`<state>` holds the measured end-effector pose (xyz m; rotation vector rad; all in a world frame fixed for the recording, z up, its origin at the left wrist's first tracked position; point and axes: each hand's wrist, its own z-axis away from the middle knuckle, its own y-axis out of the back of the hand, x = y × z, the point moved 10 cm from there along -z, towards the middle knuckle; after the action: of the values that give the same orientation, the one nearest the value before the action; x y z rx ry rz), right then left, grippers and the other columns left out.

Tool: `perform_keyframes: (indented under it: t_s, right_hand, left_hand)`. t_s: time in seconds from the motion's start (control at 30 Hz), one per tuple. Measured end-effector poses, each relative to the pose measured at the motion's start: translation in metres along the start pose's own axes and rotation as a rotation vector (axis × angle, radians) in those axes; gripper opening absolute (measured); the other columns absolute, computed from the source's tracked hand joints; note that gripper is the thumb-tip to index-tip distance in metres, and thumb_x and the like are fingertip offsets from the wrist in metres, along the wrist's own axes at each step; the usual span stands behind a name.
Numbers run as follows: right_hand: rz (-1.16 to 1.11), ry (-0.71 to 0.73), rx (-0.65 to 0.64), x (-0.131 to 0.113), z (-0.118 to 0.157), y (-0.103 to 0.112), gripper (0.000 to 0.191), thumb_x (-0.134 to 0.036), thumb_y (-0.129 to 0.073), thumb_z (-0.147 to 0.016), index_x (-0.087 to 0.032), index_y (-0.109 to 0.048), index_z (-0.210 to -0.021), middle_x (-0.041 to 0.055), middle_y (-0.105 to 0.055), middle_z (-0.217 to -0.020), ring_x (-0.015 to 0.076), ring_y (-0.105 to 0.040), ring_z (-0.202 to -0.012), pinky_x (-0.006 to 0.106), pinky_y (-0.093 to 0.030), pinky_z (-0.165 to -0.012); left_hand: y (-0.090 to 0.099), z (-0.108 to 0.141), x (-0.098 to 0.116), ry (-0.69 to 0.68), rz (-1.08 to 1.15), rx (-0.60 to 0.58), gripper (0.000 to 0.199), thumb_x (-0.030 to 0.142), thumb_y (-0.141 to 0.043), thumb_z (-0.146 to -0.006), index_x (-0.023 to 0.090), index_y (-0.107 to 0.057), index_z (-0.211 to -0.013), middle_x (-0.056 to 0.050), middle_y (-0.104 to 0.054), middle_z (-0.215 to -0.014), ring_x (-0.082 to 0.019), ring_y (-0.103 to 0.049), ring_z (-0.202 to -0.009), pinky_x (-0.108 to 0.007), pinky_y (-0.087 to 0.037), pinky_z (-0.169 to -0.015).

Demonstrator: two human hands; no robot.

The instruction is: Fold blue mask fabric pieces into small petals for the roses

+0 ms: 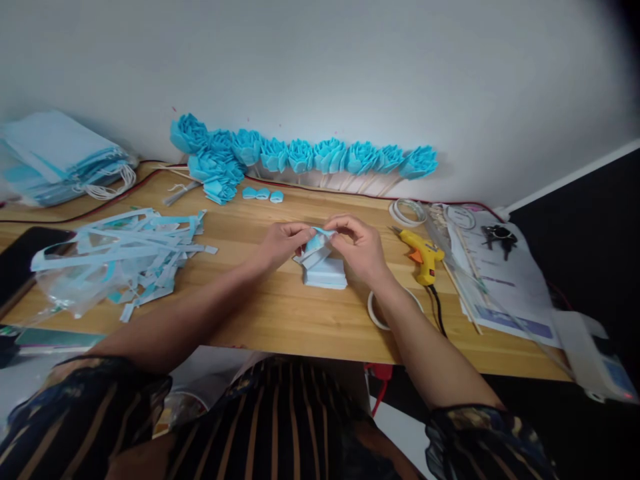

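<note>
Between my two hands, above the middle of the wooden table, is a small blue and white piece of sheet material [316, 244]. My left hand [283, 245] pinches its left side with thumb and fingers. At its right edge, the fingertips of my right hand [356, 245] are closed on it. Just below and partly behind it lies a stack of white cut pieces [325, 274]. Three small folded blue pieces [263, 194] rest in a row farther back.
Several blue flowers on sticks [301, 156] lean at the wall. Left are a heap of cut strips [150, 247] and stacked sheets [60, 157]. Right are a yellow glue gun [424, 255], a tape roll [373, 312], keys [500, 237] and papers [510, 273] on the wooden table [300, 333].
</note>
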<state>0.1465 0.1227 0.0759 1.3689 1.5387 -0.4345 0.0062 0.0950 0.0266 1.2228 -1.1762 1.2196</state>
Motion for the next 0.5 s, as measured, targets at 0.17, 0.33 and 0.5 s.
perform_keyframes:
  t_s: [0.17,0.33,0.5]
  right_hand:
    - [0.047,0.041,-0.017,-0.0024,0.0003,-0.0025,0.019,-0.010,-0.060,-0.077,-0.023,-0.072,-0.082,0.0034,-0.073,-0.103,0.0205,-0.067,-0.103,0.038,-0.050,-0.096]
    - [0.048,0.014,-0.021,0.0010,0.0003,-0.0027,0.018,-0.012,-0.059,-0.079,-0.023,-0.072,-0.083,0.0040,-0.074,-0.103,0.0206,-0.068,-0.101,0.038,-0.051,-0.093]
    - [0.045,-0.012,-0.020,0.0040,0.0002,-0.0027,0.016,-0.015,-0.058,-0.079,-0.023,-0.071,-0.083,0.0032,-0.074,-0.102,0.0198,-0.068,-0.099,0.036,-0.052,-0.089]
  left_hand:
    - [0.0028,-0.0015,-0.0041,0.030,0.052,0.034,0.027,0.041,-0.068,-0.075,0.015,-0.069,-0.067,0.001,-0.057,-0.055,-0.010,-0.048,-0.054,-0.024,-0.038,-0.055]
    - [0.0006,-0.0021,-0.0035,0.010,0.070,0.012,0.032,0.044,-0.069,-0.075,0.015,-0.065,-0.060,0.001,-0.055,-0.053,-0.010,-0.048,-0.053,-0.024,-0.036,-0.054]
    - [-0.0007,-0.0006,-0.0009,0.012,0.098,0.000,0.037,0.050,-0.077,-0.068,0.015,-0.069,-0.063,0.000,-0.059,-0.056,-0.010,-0.049,-0.054,-0.024,-0.039,-0.055]
